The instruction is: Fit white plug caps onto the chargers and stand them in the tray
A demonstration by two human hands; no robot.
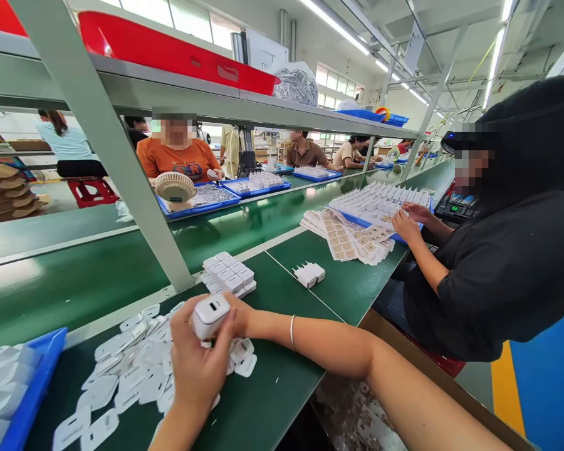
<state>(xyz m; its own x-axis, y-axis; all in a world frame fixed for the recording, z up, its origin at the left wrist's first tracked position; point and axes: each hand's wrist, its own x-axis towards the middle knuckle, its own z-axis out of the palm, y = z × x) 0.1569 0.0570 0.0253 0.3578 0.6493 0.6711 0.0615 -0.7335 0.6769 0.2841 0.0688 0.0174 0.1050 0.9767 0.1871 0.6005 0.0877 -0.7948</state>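
My left hand (198, 369) is closed around a white USB charger (211, 313), with the charger's USB port facing up. Right against it is my right hand (242, 317), with a bracelet on the wrist; its fingers are mostly hidden behind the charger and the left hand. Under and beside my hands lies a loose pile of flat white plastic pieces (138, 360) on the green bench. Just beyond my hands, white chargers (229, 272) are stacked in a block. Farther right, a few chargers with pins (309, 274) lie together.
A blue tray (40, 382) of white parts stands at the left edge. A slanted metal post (108, 144) holds a shelf with a red tray (178, 56). On the right, a co-worker (507, 244) handles parts at a tray of chargers (380, 200) beside sticker sheets (345, 238).
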